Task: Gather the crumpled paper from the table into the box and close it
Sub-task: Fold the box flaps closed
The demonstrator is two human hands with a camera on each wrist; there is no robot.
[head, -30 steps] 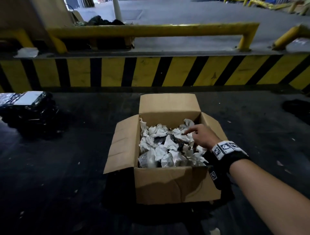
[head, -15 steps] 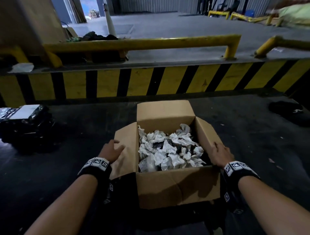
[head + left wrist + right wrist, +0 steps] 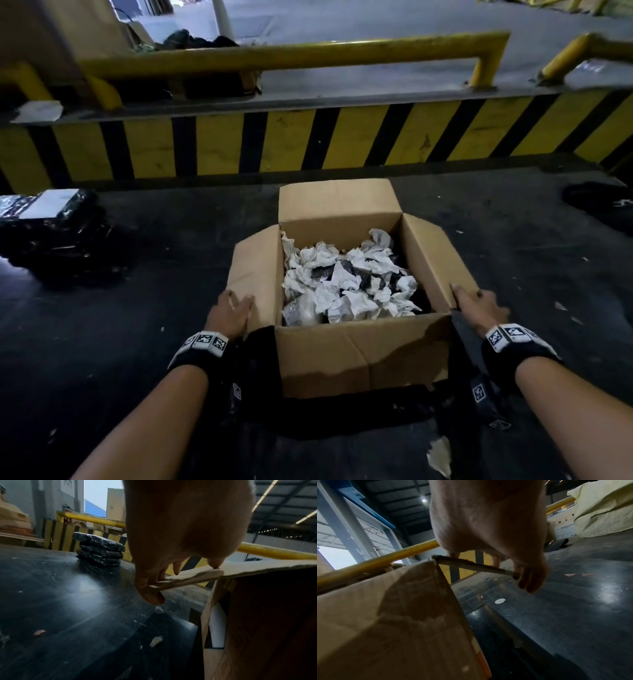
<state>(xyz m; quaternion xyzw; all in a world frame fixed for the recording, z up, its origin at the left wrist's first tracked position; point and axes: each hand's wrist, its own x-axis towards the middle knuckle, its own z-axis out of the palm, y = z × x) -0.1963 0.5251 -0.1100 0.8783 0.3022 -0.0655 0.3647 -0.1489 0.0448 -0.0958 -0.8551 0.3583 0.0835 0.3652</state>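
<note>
Cardboard box (image 3: pixel 359 356) sat mid-table, already filled with crumpled paper (image 3: pixel 346 284); a scrap (image 3: pixel 440 455) near the table's front edge was left, and no flap was folded. Your left hand (image 3: pixel 230 313) pinched the left flap (image 3: pixel 255 270), thumb underneath. Your right hand (image 3: pixel 479 308) gripped the right flap (image 3: pixel 435 257) likewise, both forearms reaching forward.

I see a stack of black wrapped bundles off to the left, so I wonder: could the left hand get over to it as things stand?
Probably yes. The left hand grips the box's left flap, so it must let go first. Bare dark table lies between it and the black bundles, with nothing in the way.
</note>
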